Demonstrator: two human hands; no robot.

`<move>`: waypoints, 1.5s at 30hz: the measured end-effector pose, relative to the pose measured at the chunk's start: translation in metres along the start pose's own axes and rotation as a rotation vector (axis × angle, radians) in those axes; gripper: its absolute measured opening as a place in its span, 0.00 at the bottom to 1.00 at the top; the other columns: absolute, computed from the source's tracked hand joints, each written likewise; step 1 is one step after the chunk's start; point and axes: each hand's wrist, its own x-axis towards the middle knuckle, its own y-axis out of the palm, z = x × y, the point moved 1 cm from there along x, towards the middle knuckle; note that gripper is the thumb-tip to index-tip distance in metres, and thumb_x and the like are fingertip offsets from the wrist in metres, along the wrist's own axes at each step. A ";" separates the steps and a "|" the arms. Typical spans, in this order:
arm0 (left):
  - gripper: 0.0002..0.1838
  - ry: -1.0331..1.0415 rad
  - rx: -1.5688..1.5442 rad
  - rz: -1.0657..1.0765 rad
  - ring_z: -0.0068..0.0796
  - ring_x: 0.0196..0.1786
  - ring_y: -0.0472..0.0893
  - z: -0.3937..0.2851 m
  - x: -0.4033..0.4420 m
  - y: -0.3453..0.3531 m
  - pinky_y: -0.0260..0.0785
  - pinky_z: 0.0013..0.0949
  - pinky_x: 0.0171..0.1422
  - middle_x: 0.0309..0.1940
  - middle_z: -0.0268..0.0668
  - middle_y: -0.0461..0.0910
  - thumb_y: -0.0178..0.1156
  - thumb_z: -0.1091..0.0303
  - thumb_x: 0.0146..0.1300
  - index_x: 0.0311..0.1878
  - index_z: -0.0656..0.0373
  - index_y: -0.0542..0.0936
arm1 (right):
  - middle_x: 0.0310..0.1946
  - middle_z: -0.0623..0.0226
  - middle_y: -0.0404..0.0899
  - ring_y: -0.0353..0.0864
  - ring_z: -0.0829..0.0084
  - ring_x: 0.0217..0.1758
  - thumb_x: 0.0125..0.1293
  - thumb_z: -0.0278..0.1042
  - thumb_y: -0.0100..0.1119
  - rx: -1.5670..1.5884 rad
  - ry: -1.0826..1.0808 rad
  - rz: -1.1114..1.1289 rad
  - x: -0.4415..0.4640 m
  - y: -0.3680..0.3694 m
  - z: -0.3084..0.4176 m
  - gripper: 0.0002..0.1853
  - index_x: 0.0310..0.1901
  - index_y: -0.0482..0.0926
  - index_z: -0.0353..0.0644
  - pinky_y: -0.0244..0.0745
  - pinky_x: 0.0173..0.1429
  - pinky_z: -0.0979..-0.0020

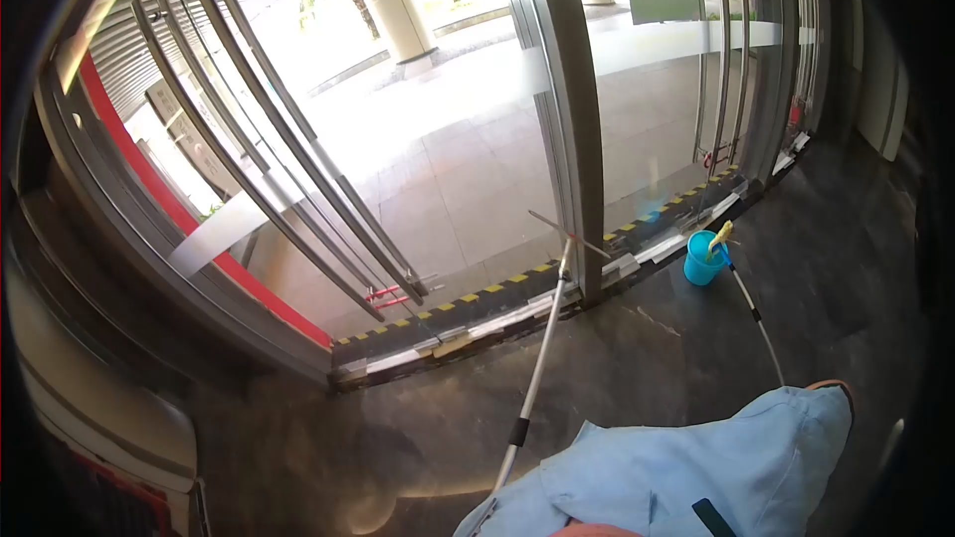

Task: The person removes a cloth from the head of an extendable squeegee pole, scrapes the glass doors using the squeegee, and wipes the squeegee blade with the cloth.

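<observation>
A long-handled squeegee slants up from the bottom of the view. Its thin blade lies against the glass beside the dark upright door post. The lower end of its pole passes behind my light blue sleeve. Neither of my hands shows; the clothing and the lower edge of the view hide them. On the right, a second pole with a yellowish cloth head rests in a blue bucket. That pole's near end meets the edge of my sleeve, and I cannot tell whether a hand is on it.
Tall glass doors with long metal handles stand ahead. Yellow and black striped tape runs along the door base. Dark floor lies on this side. A cream-coloured curved object stands at lower left. Outside are pale paving and round columns.
</observation>
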 end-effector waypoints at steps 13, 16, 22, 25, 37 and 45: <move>0.24 -0.204 0.115 0.189 0.52 0.49 0.81 0.118 -0.214 0.091 0.73 0.50 0.53 0.42 0.50 0.82 0.57 0.45 0.56 0.42 0.57 0.84 | 0.29 0.45 0.79 0.80 0.43 0.36 0.63 0.39 0.54 -0.310 0.459 -0.171 -0.205 0.007 -0.101 0.13 0.30 0.75 0.35 0.74 0.40 0.51; 0.24 -0.231 0.128 0.210 0.53 0.49 0.81 0.143 -0.246 0.099 0.73 0.50 0.52 0.41 0.50 0.82 0.58 0.45 0.56 0.41 0.57 0.85 | 0.38 0.46 0.81 0.81 0.49 0.45 0.62 0.41 0.53 -0.430 0.468 0.134 -0.189 0.018 -0.128 0.14 0.37 0.79 0.38 0.75 0.46 0.54; 0.24 -0.303 0.096 0.219 0.54 0.47 0.81 0.167 -0.263 0.129 0.74 0.51 0.52 0.40 0.50 0.83 0.58 0.45 0.55 0.39 0.57 0.85 | 0.51 0.48 0.79 0.76 0.55 0.58 0.64 0.55 0.50 -0.052 0.582 0.479 -0.159 0.076 -0.097 0.26 0.47 0.81 0.38 0.70 0.57 0.60; 0.23 -0.298 0.097 0.263 0.53 0.46 0.82 0.127 -0.276 0.074 0.75 0.51 0.49 0.40 0.49 0.83 0.58 0.47 0.55 0.39 0.57 0.85 | 0.52 0.48 0.78 0.75 0.55 0.59 0.65 0.57 0.49 -0.096 0.685 0.502 -0.144 0.093 -0.022 0.28 0.49 0.80 0.38 0.69 0.59 0.60; 0.19 -0.339 0.123 0.318 0.53 0.47 0.82 0.136 -0.261 0.018 0.75 0.49 0.51 0.41 0.49 0.83 0.55 0.53 0.56 0.38 0.57 0.85 | 0.45 0.51 0.80 0.77 0.49 0.53 0.66 0.44 0.52 -0.632 0.290 0.522 -0.125 0.152 -0.012 0.16 0.43 0.79 0.40 0.72 0.56 0.55; 0.17 -0.240 0.232 0.235 0.50 0.46 0.82 0.157 -0.217 -0.012 0.75 0.47 0.51 0.39 0.50 0.83 0.54 0.57 0.54 0.37 0.58 0.85 | 0.51 0.59 0.77 0.76 0.57 0.55 0.67 0.43 0.53 -0.148 -0.102 0.883 -0.117 0.188 0.139 0.18 0.54 0.73 0.45 0.71 0.58 0.63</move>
